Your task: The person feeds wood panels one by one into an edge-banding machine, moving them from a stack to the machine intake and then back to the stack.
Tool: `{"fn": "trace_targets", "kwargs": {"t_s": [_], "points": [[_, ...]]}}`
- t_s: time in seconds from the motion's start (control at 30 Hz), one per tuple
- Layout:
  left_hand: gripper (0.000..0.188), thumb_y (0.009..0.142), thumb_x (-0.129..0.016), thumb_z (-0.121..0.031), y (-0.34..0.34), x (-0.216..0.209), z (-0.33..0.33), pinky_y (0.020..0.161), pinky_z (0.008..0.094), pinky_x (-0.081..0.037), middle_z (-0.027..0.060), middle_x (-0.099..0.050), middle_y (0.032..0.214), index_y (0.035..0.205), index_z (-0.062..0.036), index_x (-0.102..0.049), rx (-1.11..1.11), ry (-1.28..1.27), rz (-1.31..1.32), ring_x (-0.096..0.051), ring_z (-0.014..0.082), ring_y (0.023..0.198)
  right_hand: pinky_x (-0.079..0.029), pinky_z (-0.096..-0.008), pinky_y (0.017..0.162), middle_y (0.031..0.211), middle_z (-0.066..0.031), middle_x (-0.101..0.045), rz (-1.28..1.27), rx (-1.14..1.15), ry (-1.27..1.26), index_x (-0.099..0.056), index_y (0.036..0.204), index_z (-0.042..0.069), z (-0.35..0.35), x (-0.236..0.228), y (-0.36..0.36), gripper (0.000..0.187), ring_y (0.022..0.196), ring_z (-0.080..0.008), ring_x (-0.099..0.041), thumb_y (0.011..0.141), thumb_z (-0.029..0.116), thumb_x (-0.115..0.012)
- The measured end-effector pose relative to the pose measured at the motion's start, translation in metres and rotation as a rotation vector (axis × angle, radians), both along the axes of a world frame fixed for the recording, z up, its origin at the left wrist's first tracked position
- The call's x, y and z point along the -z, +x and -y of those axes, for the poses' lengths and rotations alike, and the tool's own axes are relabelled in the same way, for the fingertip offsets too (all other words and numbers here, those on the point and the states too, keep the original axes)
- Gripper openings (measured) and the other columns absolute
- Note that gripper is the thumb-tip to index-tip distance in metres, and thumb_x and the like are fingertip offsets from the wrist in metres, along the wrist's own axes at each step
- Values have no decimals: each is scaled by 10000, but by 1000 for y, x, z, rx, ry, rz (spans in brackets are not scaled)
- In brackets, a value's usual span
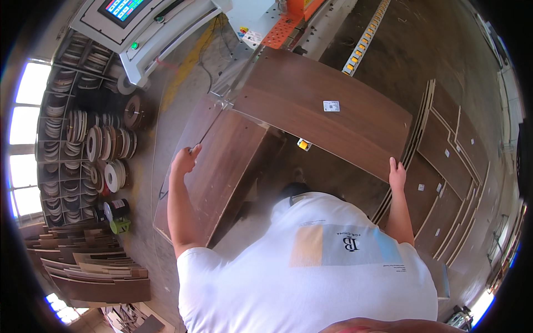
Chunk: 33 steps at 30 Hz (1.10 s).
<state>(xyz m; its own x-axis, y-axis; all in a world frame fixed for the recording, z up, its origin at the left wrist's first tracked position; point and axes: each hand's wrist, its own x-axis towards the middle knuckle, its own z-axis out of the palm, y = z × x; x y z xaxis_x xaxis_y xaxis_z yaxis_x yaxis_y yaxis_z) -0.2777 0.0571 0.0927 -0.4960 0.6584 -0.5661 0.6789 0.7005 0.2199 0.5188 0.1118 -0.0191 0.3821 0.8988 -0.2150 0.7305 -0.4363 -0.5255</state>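
Note:
My left hand (186, 160) is closed around the end of a thin dark rod (210, 129). The rod slants up and away to the near-left corner of a wide brown wood-grain panel (311, 91). That panel lies with its far left part at the machine and bears a small white label (331, 106). At its right end, my right hand (397, 175) grips the edge close to the near corner; the fingers under the edge are hidden. Below my left arm, a brown board surface (216, 161) stretches toward me.
A machine with a control screen (125, 8) stands far left, beside an orange guard (283, 30). A roller rail (365, 39) runs off at the far right. Brown panels (444, 150) are stacked on the right. Edge-band rolls (100, 144) fill a left rack, with boards (94, 272) below.

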Motion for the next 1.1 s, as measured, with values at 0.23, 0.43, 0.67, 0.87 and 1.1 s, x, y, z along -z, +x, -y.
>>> {"fn": "trace_targets", "kwargs": {"t_s": [0.23,0.43,0.67,0.87,1.1], "points": [[676,966,-467,-667,103,5,-113,751,470,-523,140,-703,793,1016,-13,-631,54,93,-55,-696,270,660,-474,-458,916,1087,-268,-675,-69,1,22,-653,1106,-29,7,-14,-5,648,1093,-442,-612,977,595,-536],[613,999,-452,-589,246,44,-126,781,495,-534,205,-722,971,1166,-10,-560,77,210,185,-714,348,824,-534,-364,738,1033,-127,-712,-605,254,-10,-659,1215,25,10,13,26,653,868,-253,-688,1032,603,-418],[558,994,-522,-530,435,5,-34,893,502,-513,243,-707,1071,1220,-20,-540,829,2,248,-662,421,1052,-510,-291,584,1003,-62,-689,-986,431,19,-544,1387,86,23,6,15,656,658,-131,-619,1038,616,-380],[448,989,-591,-437,289,21,34,649,427,-499,147,-670,833,1248,-72,-576,172,37,335,-646,314,739,-468,-271,526,863,-13,-666,-979,419,-6,-644,1189,117,21,-4,9,507,590,-103,-587,1035,562,-453],[385,1003,-591,-361,161,71,133,420,348,-406,64,-530,621,1163,-14,-541,-38,278,64,-515,181,472,-505,-269,574,911,-9,-674,-981,314,-72,-651,1249,66,14,-5,9,465,658,-116,-628,1039,458,-513]]}}
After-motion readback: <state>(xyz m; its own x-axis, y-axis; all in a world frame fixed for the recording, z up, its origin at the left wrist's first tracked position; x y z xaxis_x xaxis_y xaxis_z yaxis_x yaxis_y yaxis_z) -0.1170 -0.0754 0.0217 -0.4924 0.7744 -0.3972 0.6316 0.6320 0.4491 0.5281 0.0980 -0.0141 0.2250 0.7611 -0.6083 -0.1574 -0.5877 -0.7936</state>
